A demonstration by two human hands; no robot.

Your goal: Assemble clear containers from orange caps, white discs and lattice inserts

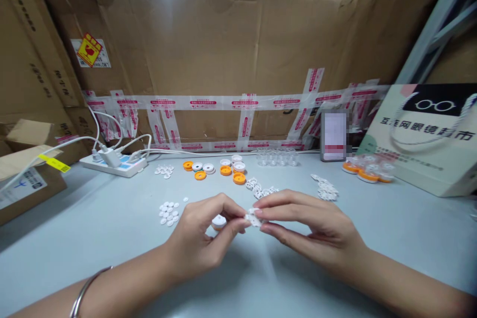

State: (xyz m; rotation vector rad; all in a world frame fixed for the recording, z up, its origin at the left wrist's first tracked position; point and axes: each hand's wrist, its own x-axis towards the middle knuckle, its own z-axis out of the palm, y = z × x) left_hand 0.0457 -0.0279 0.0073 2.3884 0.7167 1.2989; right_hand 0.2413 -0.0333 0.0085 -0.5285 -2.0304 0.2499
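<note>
Between my two hands, above the table, is a small white plastic part with holes (254, 217). My left hand (208, 231) pinches its left edge between thumb and fingertips. The thumb and fingers of my right hand (316, 226) close on its right side. Fingertips cover part of it, so its full shape is hidden. Just behind my left hand, a white-topped orange round piece (218, 222) stands on the table. More white perforated parts (261, 189) lie in a loose pile beyond my hands. To the left, several small white discs (169, 213) form a cluster.
Orange and white round caps (225, 170) and clear cups (278, 157) stand at the back. White pieces (325, 188) and clear-topped orange assemblies (368, 169) are at right. A phone (333, 136), paper bag (425, 139), power strip (115, 164) and large carton (223, 49) edge the grey table (112, 223).
</note>
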